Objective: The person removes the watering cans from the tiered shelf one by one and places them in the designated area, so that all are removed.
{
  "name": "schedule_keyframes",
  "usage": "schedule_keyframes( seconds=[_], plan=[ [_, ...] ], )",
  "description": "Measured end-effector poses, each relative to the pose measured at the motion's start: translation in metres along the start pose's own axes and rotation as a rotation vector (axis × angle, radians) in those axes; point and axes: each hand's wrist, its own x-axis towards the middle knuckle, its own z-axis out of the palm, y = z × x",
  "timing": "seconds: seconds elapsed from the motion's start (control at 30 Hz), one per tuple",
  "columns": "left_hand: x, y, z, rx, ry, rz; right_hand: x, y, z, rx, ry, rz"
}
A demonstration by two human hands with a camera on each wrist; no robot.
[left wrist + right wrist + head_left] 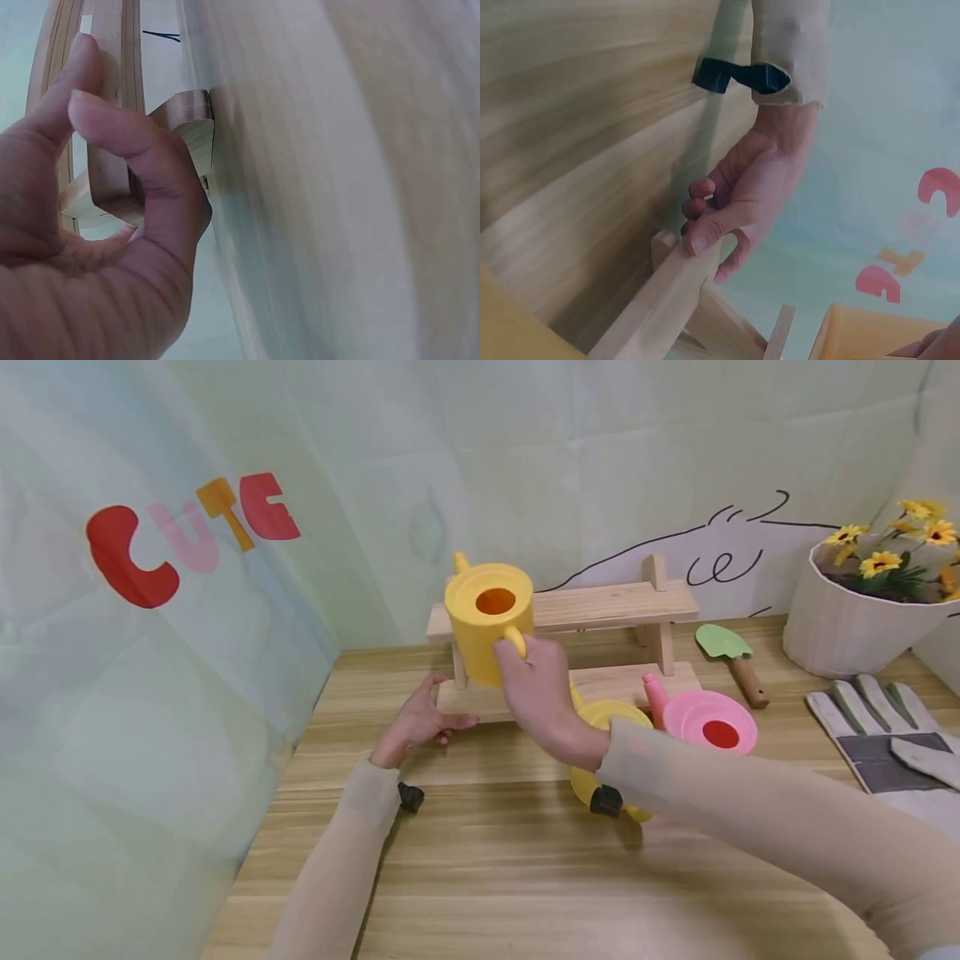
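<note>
Head view shows the word "CUTE" [191,537] in red, pink and orange letters on the pale backdrop, up and to the left of the wooden rack [570,647]; no other writing can be read. The right hand [542,693] has its fingers curled round the handle of a yellow watering can [487,620] and holds it upright at the rack's left end, level with the upper shelf. The can's long axis stands vertical, its round opening faces up, its spout points away from the person and its handle toward them. The left hand [418,725] pinches the left end of the rack's lower board, thumb on top and fingers below.

Just in front of the rack, a second yellow can [603,752] lies partly hidden behind the right wrist, with a pink watering can [705,720] beside it. Right of the rack lie a green trowel [731,658], a grey glove [885,743] and a white pot of yellow flowers [862,610].
</note>
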Motion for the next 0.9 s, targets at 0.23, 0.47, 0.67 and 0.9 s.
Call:
schedule_keyframes(
  seconds=[0.23,0.47,0.67,0.9],
  plan=[
    [0.001,-0.001,-0.001,0.002,0.005,-0.004,-0.014,0.001,-0.006,0.01,-0.027,0.049],
    [0.001,-0.001,-0.002,0.017,0.013,-0.017,-0.028,0.006,-0.011,-0.001,-0.045,0.073],
    [0.001,-0.001,-0.002,0.025,0.005,-0.018,-0.038,0.011,-0.016,-0.037,-0.045,0.091],
    [0.001,0.001,-0.001,0.006,-0.009,-0.024,-0.05,0.017,-0.021,-0.054,-0.043,0.09]
  ],
)
